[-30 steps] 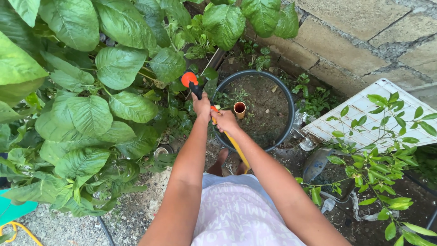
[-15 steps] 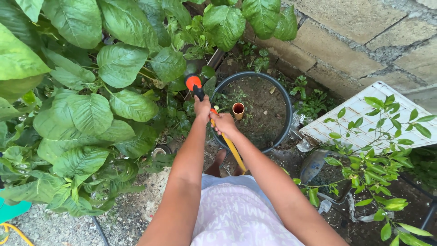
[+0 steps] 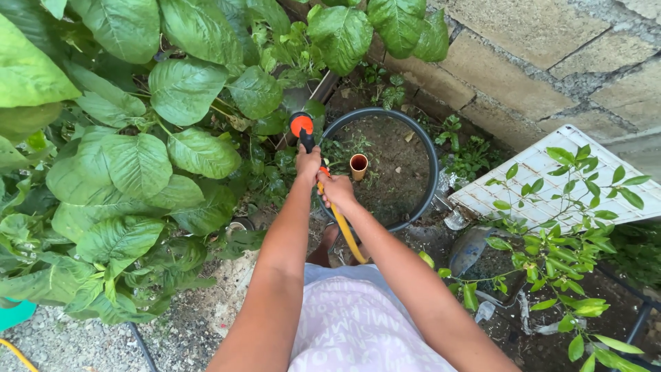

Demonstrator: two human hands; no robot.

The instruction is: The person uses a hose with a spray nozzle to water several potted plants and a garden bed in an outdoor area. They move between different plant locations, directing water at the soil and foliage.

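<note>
The left hand is wrapped tight around the handle of an orange-and-black hose nozzle, which points away toward the big-leaved plants. Just behind it, nearer the body, the right hand is clenched on the yellow hose. The hose runs lengthwise back toward the person, beside the round black pot of soil.

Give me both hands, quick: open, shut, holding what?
Left hand: closed around the black spray nozzle with the orange tip.
Right hand: closed around the yellow garden hose just behind the nozzle.
</note>
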